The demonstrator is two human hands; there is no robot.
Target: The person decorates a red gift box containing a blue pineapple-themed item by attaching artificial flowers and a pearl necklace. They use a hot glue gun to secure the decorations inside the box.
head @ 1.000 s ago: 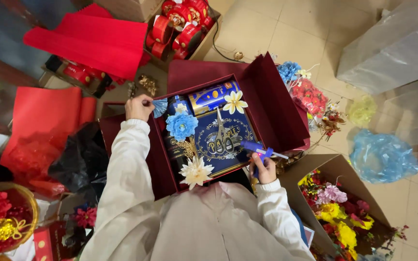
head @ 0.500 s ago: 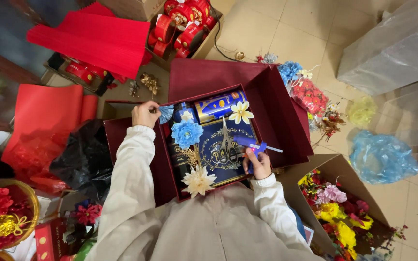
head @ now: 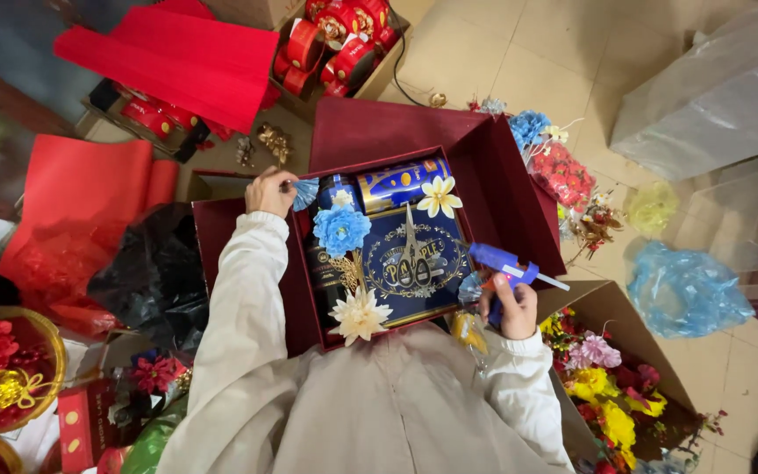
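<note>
- Right hand (head: 514, 309), nearest the wearer at the box's near right corner: fingers closed around the grip of a blue glue gun (head: 504, 263). Over the last second the gun has swung a little; its long axis now runs left to right across the box edge, with the thin glue stick trailing out to the right and the nozzle end pointing left toward the box contents.
- Cream flower (head: 359, 314), at the near inner edge of the maroon gift box (head: 519, 206), unchanged in position.
- Dark blue tin (head: 414, 263) with gold ornament, lying flat in the box centre; a large blue flower (head: 340, 230) sits at its left and a white-and-yellow flower (head: 439, 197) at its far right corner.
- Left hand (head: 268, 191), at the far left corner of the box: fingers pinched shut on a small blue petal piece (head: 306, 192). It has held this spot through the last second, which suggests the piece is being pressed into place while the gun waits aside.
- Red sheets (head: 186, 53) and red tins (head: 335, 35) lie farthest, beyond the box.
</note>
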